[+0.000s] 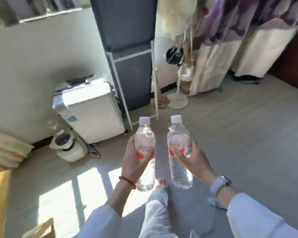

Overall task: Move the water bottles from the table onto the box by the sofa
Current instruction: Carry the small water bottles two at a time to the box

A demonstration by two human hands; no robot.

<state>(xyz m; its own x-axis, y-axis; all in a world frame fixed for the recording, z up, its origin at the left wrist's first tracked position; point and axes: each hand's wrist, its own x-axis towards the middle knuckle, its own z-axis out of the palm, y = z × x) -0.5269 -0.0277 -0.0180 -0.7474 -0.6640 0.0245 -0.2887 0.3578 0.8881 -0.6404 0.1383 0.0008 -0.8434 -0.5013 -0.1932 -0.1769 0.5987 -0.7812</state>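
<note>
Gripping one clear water bottle each, both hands sit in the lower middle of the head view. The left hand [133, 160] wraps its fingers around the labelled middle of the left bottle [144, 152], a red bead bracelet [127, 182] on its wrist. The right hand [193, 159] clasps the right bottle [179, 152] at its label, thumb across the front, a pale watch [219, 183] on the wrist. Both bottles stand nearly upright with white caps on, held in the air above the grey floor [239, 134], just beside one another but apart. A white suitcase [89, 109] stands against the wall at centre left, a dark fabric cabinet [127, 48] just right of it. Curtains [230, 48] hang in the upper right.
</note>
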